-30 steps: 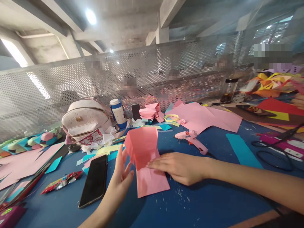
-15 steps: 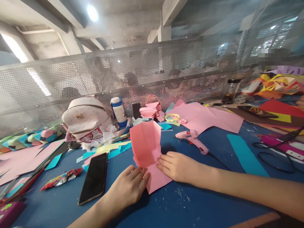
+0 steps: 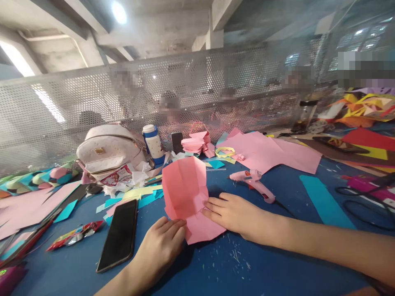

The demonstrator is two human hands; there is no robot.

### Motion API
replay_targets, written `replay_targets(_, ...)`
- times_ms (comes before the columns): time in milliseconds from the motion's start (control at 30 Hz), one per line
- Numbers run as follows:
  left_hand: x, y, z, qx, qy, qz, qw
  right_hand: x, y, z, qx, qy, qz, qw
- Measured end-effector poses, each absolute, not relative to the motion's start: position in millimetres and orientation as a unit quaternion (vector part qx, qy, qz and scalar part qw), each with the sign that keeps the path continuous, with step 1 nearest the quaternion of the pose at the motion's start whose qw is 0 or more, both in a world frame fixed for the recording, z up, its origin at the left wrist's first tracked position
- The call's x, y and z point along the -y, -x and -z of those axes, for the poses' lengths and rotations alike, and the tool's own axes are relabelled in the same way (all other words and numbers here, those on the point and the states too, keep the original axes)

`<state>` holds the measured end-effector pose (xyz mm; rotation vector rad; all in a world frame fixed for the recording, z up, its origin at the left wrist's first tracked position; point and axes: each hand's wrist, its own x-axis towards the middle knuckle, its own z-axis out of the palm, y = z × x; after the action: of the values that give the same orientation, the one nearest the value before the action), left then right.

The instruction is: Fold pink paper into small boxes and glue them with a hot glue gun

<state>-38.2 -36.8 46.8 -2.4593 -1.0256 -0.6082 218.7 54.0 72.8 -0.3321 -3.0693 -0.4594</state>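
Observation:
A folded sheet of pink paper (image 3: 185, 185) stands before me, its back panel upright and slightly curved, its front flap (image 3: 205, 228) lying low over the table. At the flap's left edge my left hand (image 3: 165, 242) is closed, fingers curled against the paper; its thumb tip is hard to make out. From the right, my right hand (image 3: 233, 211) lies with fingers stretched out along the paper's right side, near the fold, touching it. Behind that hand rests a pink hot glue gun (image 3: 253, 183) with a dark cord.
On the blue table (image 3: 228, 271), a black phone (image 3: 119, 234) and a red snack wrapper (image 3: 75, 235) lie left. Farther back are a pale backpack (image 3: 108, 150), a bottle (image 3: 153, 144), pink paper sheets (image 3: 274, 150) and a perforated metal screen (image 3: 191, 90). A blue paper strip (image 3: 327, 201) lies right.
The pink paper has shifted slightly left and its upright panel leans farther back. My left hand has moved a little left with the edge; my right hand still lies on the right side.

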Motion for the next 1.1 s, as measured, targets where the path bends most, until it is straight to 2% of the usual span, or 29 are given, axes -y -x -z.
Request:
replay_targets(100, 34.9, 40.7, -42.3, 0.384, 0.874, 0.243, 0.172, -56.0, -211.4, -73.2, 0.984, 0.094, 0.147, 0.028)
replay_targets(300, 37.5, 35.4, -46.1, 0.403, 0.878, 0.202, 0.158, -59.2, -200.8, -62.2, 0.983, 0.07, 0.149, 0.076)
replay_targets(467, 38.6, 27.1, -51.9, 0.422, 0.872, 0.162, 0.19, -65.3, -197.4, -56.3, 0.982, 0.059, 0.152, 0.1)
replay_targets(800, 38.0, 21.9, -50.7, 0.441, 0.853, 0.173, 0.217, -59.9, -202.6, -55.6, 0.977, 0.053, 0.159, 0.131)
replay_targets(967, 37.1, 17.0, -55.6, 0.475, 0.847, 0.101, 0.217, -58.3, -198.7, -49.1, 0.973, 0.067, 0.167, 0.148)
replay_targets(1100, 35.6, 8.7, -69.1, 0.561, 0.819, -0.023, 0.119, -47.2, -185.4, -57.2, 0.975, 0.1, 0.147, 0.134)
